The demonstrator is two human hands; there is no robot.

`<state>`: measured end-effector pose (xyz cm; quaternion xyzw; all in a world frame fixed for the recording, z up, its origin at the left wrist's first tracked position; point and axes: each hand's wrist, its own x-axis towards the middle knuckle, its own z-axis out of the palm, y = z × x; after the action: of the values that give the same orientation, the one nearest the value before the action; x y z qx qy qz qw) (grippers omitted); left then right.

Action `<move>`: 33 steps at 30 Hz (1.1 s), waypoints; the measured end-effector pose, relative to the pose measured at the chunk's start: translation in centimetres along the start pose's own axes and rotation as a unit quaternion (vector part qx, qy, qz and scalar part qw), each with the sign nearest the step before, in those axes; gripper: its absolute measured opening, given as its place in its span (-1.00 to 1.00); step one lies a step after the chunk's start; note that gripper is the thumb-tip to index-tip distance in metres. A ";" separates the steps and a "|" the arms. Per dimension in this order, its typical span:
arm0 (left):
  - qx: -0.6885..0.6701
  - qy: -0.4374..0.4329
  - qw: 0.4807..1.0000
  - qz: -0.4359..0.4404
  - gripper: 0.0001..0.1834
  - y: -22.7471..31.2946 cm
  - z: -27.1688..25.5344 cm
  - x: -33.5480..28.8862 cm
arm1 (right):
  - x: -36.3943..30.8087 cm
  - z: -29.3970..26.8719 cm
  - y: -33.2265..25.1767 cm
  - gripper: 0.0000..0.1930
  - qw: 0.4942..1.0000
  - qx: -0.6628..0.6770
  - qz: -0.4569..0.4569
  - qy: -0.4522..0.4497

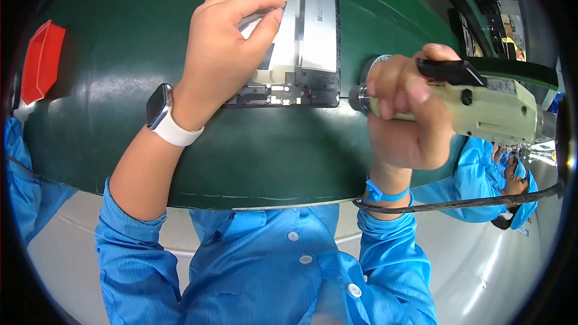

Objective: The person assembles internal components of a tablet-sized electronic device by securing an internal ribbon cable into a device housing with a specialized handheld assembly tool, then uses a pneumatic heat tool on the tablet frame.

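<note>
An opened tablet [319, 30] lies on the green work table, its silver battery panels and dark circuit parts exposed. Over its left half is my left hand [224, 42], thumb and forefinger pinched together; whatever is between the tips is too small to name. The hand covers part of the tablet's left edge. To the right, my right hand [412, 105] grips a pale yellow-green electric screwdriver [497, 108] with a black lever. The screwdriver lies nearly level, its metal nose pointing left toward the tablet's lower right corner, apart from it.
A red tray [43, 63] stands at the table's far left. Partly behind my right hand is a round container [374, 67]. A dark cable [463, 204] runs past my right wrist. Other people in blue sit at both sides, one sleeve [478, 165] close on the right.
</note>
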<state>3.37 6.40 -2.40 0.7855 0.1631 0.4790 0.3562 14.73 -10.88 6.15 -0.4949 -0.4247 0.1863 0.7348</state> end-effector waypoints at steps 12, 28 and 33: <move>0.015 0.001 1.000 0.005 -0.92 -0.1 0.3 -0.5 | 0.2 -1.9 1.3 -0.59 1.000 -0.001 0.011 0.004; 0.197 -0.401 0.884 0.138 -0.49 9.0 -0.1 -1.5 | 2.8 -9.1 1.1 -0.71 0.970 -0.151 -0.161 0.100; 0.239 -0.353 0.889 0.166 -0.60 5.9 3.0 2.0 | 2.3 -9.6 2.1 -0.64 0.973 -0.155 -0.145 0.093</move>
<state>6.45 2.34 2.24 0.9798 0.0034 0.1690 0.1072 24.10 -13.82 3.91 -0.5507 -0.4458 -0.0372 0.7047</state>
